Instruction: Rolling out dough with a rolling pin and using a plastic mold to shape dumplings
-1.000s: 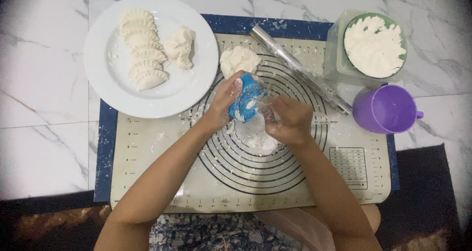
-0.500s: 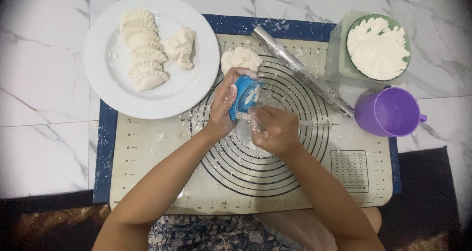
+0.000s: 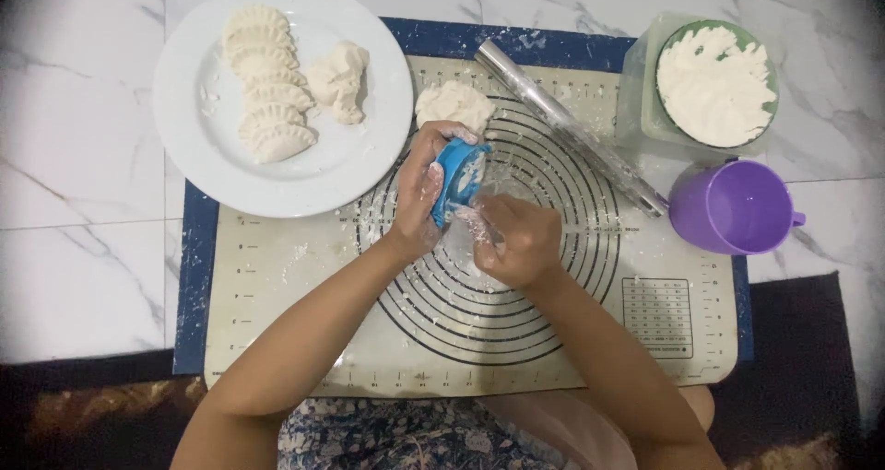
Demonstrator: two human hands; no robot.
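Blue plastic dumpling press [image 3: 458, 177] held upright over the ringed baking mat [image 3: 277, 286], gripped in the left hand [image 3: 422, 193]. Right hand [image 3: 516, 240] closed beside it, fingertips at the press's edge (dough inside not discernible). Dough lump [image 3: 454, 103] just behind; white plate [image 3: 369, 157] of folded dumplings [image 3: 263, 97] at left.

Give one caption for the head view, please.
Left hand holds a blue dumpling press above the baking mat; right hand pinches at it.

5 folded dumplings [image 3: 263, 97], 2 dough lumps [image 3: 454, 103], 1 white plate [image 3: 194, 147], 1 rolling pin [image 3: 570, 127], 1 purple cup [image 3: 733, 207], 1 blue mould [image 3: 458, 177]
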